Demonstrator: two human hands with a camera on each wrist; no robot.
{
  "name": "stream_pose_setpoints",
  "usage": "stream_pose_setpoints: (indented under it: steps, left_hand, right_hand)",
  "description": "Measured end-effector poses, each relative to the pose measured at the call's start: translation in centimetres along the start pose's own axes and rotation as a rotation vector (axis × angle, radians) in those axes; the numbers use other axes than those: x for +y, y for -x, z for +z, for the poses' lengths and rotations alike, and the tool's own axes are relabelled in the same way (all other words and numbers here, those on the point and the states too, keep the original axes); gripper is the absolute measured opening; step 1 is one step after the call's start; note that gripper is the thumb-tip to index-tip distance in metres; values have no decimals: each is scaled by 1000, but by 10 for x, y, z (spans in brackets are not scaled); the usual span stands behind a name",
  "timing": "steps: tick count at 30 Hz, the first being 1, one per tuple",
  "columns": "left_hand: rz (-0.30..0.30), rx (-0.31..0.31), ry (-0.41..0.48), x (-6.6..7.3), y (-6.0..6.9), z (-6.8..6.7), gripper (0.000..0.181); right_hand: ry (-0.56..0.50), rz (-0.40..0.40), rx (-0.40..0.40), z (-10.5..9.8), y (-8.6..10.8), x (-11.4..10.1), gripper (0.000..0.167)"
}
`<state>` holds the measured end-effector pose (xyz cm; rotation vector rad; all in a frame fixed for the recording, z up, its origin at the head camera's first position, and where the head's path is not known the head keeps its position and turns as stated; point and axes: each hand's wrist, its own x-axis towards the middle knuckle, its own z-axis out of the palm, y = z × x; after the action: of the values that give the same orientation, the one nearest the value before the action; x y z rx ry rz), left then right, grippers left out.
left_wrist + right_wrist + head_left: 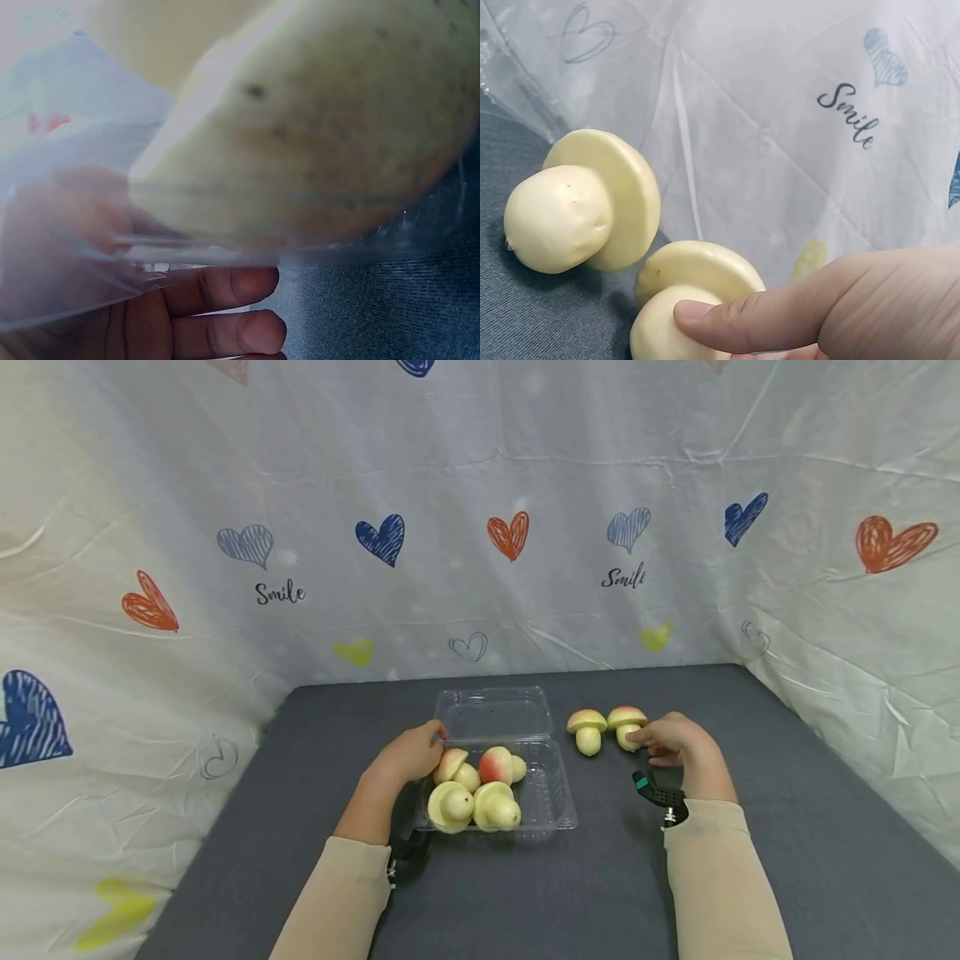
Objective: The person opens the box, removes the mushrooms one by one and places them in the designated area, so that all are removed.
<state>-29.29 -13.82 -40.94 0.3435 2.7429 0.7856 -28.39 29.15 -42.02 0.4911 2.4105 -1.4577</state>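
Note:
On the dark tabletop lies a clear plastic clamshell box [552, 785], its lid [495, 714] folded back. Several toy mushrooms [498, 807] with pale stems and reddish-yellow caps fill its left and middle parts. My left hand [411, 753] grips the box's left wall near the hinge; through the plastic in the left wrist view, part of the hand looks blurred beside a mushroom [300, 142]. To the right of the box, my right hand [678, 739] pinches the stem of a mushroom [626, 718], thumb on the near side. Another mushroom [587, 731] stands just left of it.
The grey-black tabletop [525, 902] runs around the box and beneath both forearms. A white sheet [450, 460] printed with hearts and "Smile" hangs behind the table and along both sides.

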Motion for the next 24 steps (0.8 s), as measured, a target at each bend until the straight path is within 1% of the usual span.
stream_pose_setpoints:
  steps: [5, 12, 16, 21, 24]
  left_hand:
    - [4, 1, -7, 2, 1, -1, 32]
    - [-5, -6, -15, 2, 3, 0, 31]
    - [-12, -13, -14, 0, 4, 0, 31]
    - [-11, -6, -11, 1, 8, -3, 33]
    - [-4, -5, -17, 4, 5, -3, 34]
  right_hand:
    - [30, -4, 3, 0, -2, 1, 58]
    - [102, -8, -1, 0, 1, -3, 43]
    - [135, -10, 6, 1, 8, -7, 48]
    - [234, -45, 38, -4, 19, -19, 55]
    - [289, -72, 68, -12, 32, -29, 47]
